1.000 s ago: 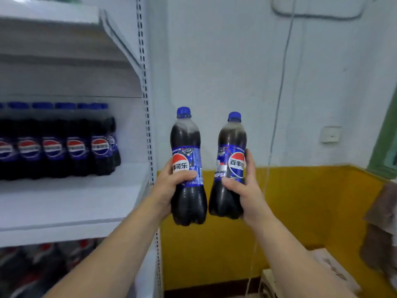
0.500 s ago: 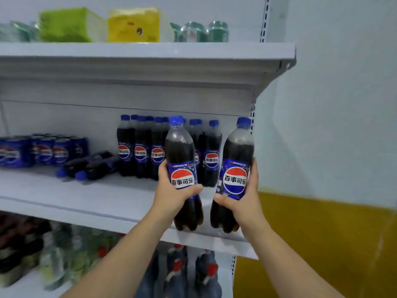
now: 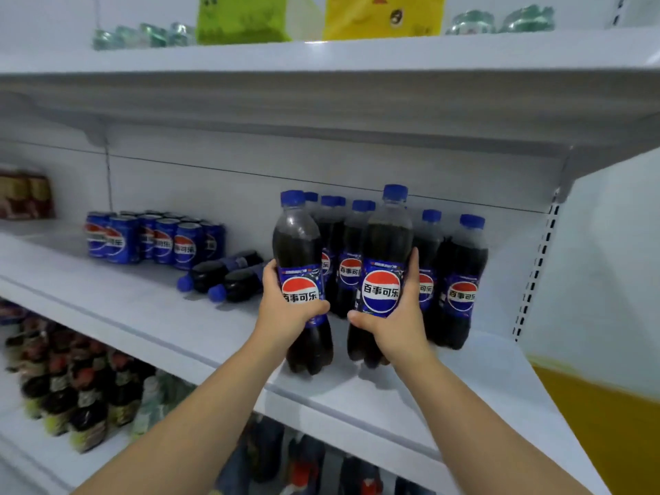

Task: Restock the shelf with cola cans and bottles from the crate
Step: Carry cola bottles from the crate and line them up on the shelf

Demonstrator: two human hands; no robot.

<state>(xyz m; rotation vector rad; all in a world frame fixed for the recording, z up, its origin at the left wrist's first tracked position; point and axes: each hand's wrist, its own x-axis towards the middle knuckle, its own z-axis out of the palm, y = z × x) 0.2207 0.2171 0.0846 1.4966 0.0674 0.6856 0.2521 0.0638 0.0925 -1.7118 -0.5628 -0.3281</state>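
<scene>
Left hand (image 3: 285, 316) is wrapping round the label band of one cola bottle (image 3: 300, 251), thumb lying across the front. The right hand (image 3: 396, 326) is clasping a second cola bottle (image 3: 387, 244) the same way, its fingers reaching up the far side. Both bottles are standing upright over the front part of the white shelf (image 3: 143, 316), just ahead of a row of standing bottles (image 3: 462, 280). Whether their bases are touching the board or hanging just above it cannot be told. To the left, two fallen bottles (image 3: 221, 276) are lying on their sides, and a block of blue cans (image 3: 157, 241) is sitting further along.

Each held bottle is looking full, so it is probably weighing enough to want a whole-hand hold. The thin plastic wall is likely giving a little under a squeeze, and the glossy label could be slipping if damp. The narrowed middle at the label is seeming the surest place to take hold.

Dark cola is filling each bottle nearly to the shoulder, under a blue screw cap. A blue label is carrying a red, white and blue roundel with white characters, above a lobed base.
</scene>
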